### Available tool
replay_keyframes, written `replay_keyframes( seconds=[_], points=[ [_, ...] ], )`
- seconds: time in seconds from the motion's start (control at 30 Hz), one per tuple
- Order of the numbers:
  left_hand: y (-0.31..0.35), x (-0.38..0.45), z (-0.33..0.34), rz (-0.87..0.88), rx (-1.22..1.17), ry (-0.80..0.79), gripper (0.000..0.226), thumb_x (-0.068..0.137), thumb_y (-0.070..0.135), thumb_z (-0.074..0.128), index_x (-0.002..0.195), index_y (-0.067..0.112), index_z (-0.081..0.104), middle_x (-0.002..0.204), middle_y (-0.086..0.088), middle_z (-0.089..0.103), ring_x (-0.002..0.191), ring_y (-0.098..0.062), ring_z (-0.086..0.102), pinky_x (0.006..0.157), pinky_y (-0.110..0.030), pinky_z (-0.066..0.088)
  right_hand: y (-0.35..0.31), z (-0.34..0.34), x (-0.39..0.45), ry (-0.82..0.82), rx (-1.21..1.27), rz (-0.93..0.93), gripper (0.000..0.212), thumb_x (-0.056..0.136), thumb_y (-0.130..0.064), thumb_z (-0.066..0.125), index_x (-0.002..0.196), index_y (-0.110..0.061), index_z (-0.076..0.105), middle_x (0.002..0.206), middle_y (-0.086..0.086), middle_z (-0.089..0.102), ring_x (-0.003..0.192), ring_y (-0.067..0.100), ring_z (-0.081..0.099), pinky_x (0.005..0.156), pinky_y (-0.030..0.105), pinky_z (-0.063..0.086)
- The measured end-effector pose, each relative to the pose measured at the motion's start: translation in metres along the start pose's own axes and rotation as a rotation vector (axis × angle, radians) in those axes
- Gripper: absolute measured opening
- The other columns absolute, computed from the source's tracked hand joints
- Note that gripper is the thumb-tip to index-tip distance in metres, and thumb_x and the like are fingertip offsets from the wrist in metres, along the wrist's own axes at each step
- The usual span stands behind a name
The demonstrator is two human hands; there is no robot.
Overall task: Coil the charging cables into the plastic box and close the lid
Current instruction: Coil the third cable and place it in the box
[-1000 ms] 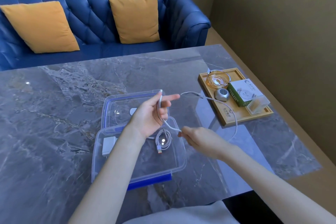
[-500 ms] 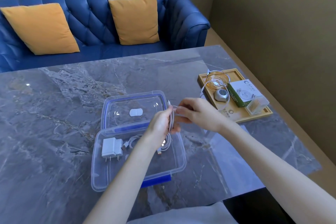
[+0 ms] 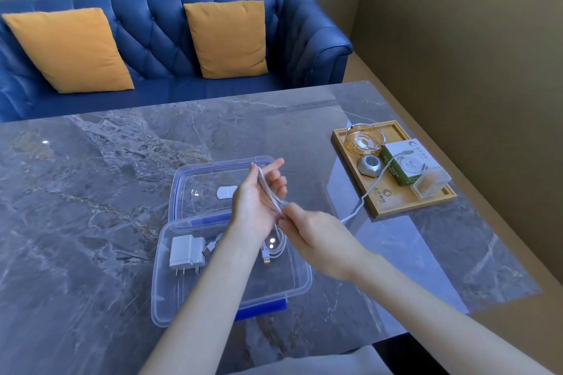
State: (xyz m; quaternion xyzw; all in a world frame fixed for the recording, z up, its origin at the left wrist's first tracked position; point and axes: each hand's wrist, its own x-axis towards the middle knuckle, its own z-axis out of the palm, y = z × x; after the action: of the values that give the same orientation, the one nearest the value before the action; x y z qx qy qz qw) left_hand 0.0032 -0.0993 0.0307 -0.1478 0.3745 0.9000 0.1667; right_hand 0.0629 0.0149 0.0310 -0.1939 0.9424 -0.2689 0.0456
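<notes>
Two hands work one white cable (image 3: 269,189) above the open box (image 3: 300,275). Left hand (image 3: 254,202) holds its loops in loosely curled fingers; right hand (image 3: 307,230) pinches the strand. Cable looks light, limp, springy: grip near the loops. Tail trails across the tray (image 3: 393,202).

charger (image 3: 186,253) in box (image 3: 170,307), lid (image 3: 195,192) behind, tray (image 3: 393,204) right.

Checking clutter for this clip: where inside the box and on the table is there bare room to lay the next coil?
Inside the plastic box, the near half is bare, in front of the charger and coiled cable. The marble table left of the box is bare too. The wooden tray at right is crowded.
</notes>
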Motion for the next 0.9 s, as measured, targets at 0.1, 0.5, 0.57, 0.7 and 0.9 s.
replay_keyframes(
  seconds=[0.1,0.5,0.57,0.7,0.9],
  points=[
    [0.018,-0.008,-0.001,-0.046,0.063,-0.145,0.046,0.099,0.033,0.024,0.113,0.0,0.053,0.031,0.007,0.036,0.025,-0.003,0.033,0.033,-0.011,0.028,0.011,0.008,-0.001,-0.074,0.0,-0.022,0.03,0.099,-0.029,0.034,0.095,-0.002,0.047,0.081,0.02,0.063,0.072,0.042,0.054,0.065,0.045,0.044],
    [0.005,-0.04,-0.005,-0.282,0.757,-0.437,0.046,0.098,0.032,0.03,0.104,0.0,0.063,0.04,0.002,0.054,0.027,-0.002,0.027,0.039,-0.015,0.023,0.055,-0.023,0.04,-0.165,-0.388,0.066,0.024,0.096,-0.031,0.038,0.097,-0.012,0.052,0.104,0.015,0.066,0.099,0.035,0.059,0.067,0.031,0.03],
    [-0.006,-0.035,-0.007,-0.274,0.788,-0.335,0.046,0.098,0.033,0.03,0.107,0.0,0.06,0.045,-0.001,0.059,0.029,-0.005,0.028,0.042,-0.018,0.024,0.053,-0.034,0.045,-0.093,-0.454,0.078,0.033,0.093,-0.039,0.042,0.1,-0.011,0.058,0.099,0.013,0.068,0.096,0.035,0.061,0.064,0.031,0.032],
    [-0.024,-0.017,-0.003,-0.222,0.718,-0.132,0.043,0.099,0.032,0.027,0.099,0.002,0.057,0.046,-0.003,0.064,0.026,-0.007,0.03,0.035,-0.016,0.02,0.04,-0.052,0.047,-0.002,-0.548,0.095,0.025,0.086,-0.033,0.052,0.099,-0.013,0.062,0.096,0.011,0.07,0.093,0.034,0.062,0.062,0.029,0.03],
    [-0.033,0.007,0.013,-0.074,0.459,0.013,0.046,0.1,0.028,0.028,0.068,0.014,0.058,0.045,0.007,0.063,0.044,-0.009,0.053,0.052,-0.024,0.035,0.019,-0.047,0.036,0.027,-0.558,0.091,0.025,0.094,-0.026,0.04,0.096,-0.007,0.055,0.1,0.013,0.066,0.091,0.037,0.062,0.054,0.031,0.027]
  ],
)
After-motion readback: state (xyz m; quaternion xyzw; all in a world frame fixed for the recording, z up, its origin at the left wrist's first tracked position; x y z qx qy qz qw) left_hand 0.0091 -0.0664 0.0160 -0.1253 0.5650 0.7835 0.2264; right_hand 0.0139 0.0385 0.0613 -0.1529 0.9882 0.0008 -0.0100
